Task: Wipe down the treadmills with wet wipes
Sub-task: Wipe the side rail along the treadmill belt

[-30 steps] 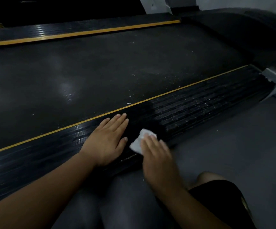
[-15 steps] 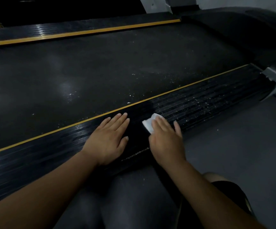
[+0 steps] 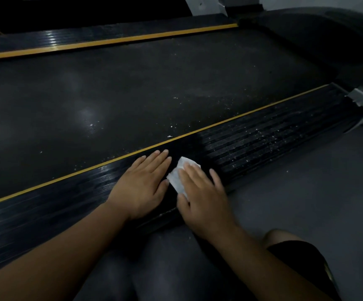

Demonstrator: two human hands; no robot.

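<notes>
The person's left hand (image 3: 141,185) lies flat on the treadmill's near side rail (image 3: 274,135), palm down, fingers straight and held close together, holding nothing. Just beside it, the right hand (image 3: 204,196) presses a white wet wipe (image 3: 179,179) against the same ribbed black rail. Its fingers are stretched out and slightly spread over the wipe rather than curled round it. The wipe is crumpled and mostly covered; its uncovered part shows in the narrow gap between the two hands, close to the left hand's little finger and the right thumb.

A thin yellow stripe (image 3: 252,114) runs along the rail's inner edge, next to the dark running belt (image 3: 132,94), which carries scattered pale specks and a few dull reflections. To the right of the wipe the rail's grooves are dotted with light crumbs and dust; to the left of the hands the rail looks glossy.

Beyond the belt lies the far rail (image 3: 89,35) with its own yellow stripe. A dark rounded motor cover (image 3: 317,40) closes the belt's right end. The grey floor (image 3: 306,192) lies along the rail's outer edge, and the person's bare knee (image 3: 278,234) and black shorts (image 3: 302,268) show at the lower right.
</notes>
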